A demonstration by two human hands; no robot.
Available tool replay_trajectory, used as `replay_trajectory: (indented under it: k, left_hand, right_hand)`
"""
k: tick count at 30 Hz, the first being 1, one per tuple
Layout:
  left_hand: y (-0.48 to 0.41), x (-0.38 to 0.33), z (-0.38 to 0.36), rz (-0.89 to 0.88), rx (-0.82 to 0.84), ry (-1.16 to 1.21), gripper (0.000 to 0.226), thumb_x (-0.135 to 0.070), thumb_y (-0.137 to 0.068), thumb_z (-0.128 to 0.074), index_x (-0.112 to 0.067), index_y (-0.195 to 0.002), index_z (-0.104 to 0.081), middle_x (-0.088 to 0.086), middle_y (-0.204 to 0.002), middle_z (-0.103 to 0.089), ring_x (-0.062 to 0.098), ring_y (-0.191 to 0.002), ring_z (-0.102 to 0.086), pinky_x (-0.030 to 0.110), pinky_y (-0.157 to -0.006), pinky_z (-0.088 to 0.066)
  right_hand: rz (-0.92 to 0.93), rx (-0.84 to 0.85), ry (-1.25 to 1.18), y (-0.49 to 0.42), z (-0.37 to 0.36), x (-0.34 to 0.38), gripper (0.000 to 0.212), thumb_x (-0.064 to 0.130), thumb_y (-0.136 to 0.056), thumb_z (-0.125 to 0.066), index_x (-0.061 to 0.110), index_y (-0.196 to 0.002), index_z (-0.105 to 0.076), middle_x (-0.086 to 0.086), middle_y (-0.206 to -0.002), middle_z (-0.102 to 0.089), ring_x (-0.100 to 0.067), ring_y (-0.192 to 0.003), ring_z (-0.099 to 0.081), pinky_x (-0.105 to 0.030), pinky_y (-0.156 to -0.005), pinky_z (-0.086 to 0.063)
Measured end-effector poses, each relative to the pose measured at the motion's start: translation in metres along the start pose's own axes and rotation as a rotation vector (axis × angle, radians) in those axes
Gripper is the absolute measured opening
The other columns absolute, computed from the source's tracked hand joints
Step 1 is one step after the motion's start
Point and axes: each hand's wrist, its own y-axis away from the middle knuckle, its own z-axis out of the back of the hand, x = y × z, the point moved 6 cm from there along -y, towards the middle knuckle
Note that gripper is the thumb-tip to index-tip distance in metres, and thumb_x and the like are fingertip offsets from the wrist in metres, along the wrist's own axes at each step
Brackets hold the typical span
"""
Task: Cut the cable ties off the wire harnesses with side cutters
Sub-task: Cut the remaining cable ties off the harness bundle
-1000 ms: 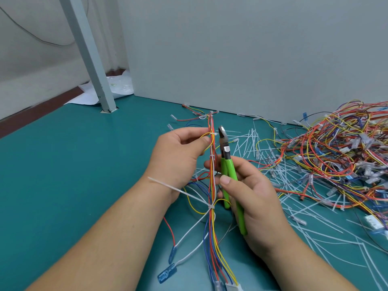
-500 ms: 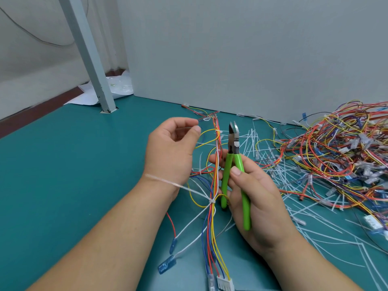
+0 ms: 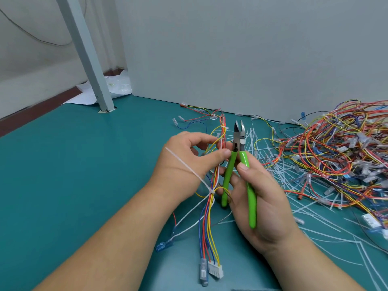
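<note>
The hands meet above the middle of the worktop (image 3: 84, 164); the left hand (image 3: 184, 162) pinches a wire harness (image 3: 207, 217) between thumb and curled fingers, holding the bundle of red, yellow, blue and white wires so that it runs away from the person; the right hand (image 3: 264, 198) is wrapped round the green handles of the side cutters (image 3: 240, 138), thumb on the right handle and fingers behind the left one; the handles stand spread and the blades are parted at the tip, pointing up and away, just beside the harness on its right and not touching any tie; a white cable tie (image 3: 212, 191) binds the harness below the left hand, its long tail lying slantwise across the back of that hand; a second tie (image 3: 223, 128) shows higher up the bundle, beyond the fingers; the near end of the harness hangs down to a white connector (image 3: 215, 271) and a clear terminal (image 3: 203, 271), with a blue terminal (image 3: 161, 246) on a white lead to the left; on the right of the worktop lies a tangled pile of harnesses (image 3: 336, 148), and cut ties (image 3: 315, 217) are strewn between it and the hands; a grey panel (image 3: 231, 49) closes the far side, and a grey post (image 3: 88, 59) stands at the far left.
</note>
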Motion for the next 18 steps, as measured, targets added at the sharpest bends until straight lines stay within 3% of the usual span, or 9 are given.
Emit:
replay_trajectory:
  k: [5,9,12,18]
  left_hand:
    - [0.0,0.0,0.001,0.006,-0.027,-0.019,0.022,-0.029,-0.08,-0.083,-0.05,-0.081,-0.076,-0.008,-0.092,-0.059,0.003,-0.068,-0.046,0.016,-0.063,-0.036]
    - [-0.002,0.008,0.003,0.102,-0.055,0.045,0.009,-0.037,-0.066,-0.076,-0.041,-0.074,-0.075,-0.007,-0.081,-0.061,0.013,-0.071,-0.055,0.028,-0.068,-0.044]
    - [-0.004,0.014,0.001,0.168,-0.045,0.054,0.012,-0.036,-0.062,-0.069,-0.035,-0.073,-0.073,-0.015,-0.068,-0.061,0.017,-0.068,-0.058,0.038,-0.074,-0.054]
    - [-0.004,0.017,-0.001,0.164,-0.027,0.092,0.015,-0.036,-0.071,-0.071,-0.022,-0.076,-0.072,-0.018,-0.059,-0.059,0.004,-0.053,-0.051,0.029,-0.06,-0.05]
  right_hand:
    - [-0.001,0.025,0.062,0.0,-0.003,-0.001,0.058,0.035,-0.078,-0.065,0.026,-0.134,-0.065,-0.002,-0.116,-0.065,-0.02,-0.108,-0.052,-0.043,-0.079,-0.034]
    - [-0.003,-0.022,0.039,-0.002,0.001,-0.001,0.049,0.026,-0.084,-0.059,0.023,-0.132,-0.066,0.0,-0.109,-0.069,-0.018,-0.1,-0.059,-0.041,-0.073,-0.036]
    - [0.011,-0.066,0.007,-0.003,0.002,0.002,0.045,0.025,-0.085,-0.057,0.022,-0.128,-0.068,0.003,-0.123,-0.069,-0.018,-0.097,-0.062,-0.04,-0.07,-0.037]
    - [0.023,-0.061,0.025,-0.003,0.002,0.003,0.044,0.025,-0.085,-0.057,0.023,-0.127,-0.069,0.005,-0.109,-0.069,-0.014,-0.091,-0.064,-0.038,-0.068,-0.037]
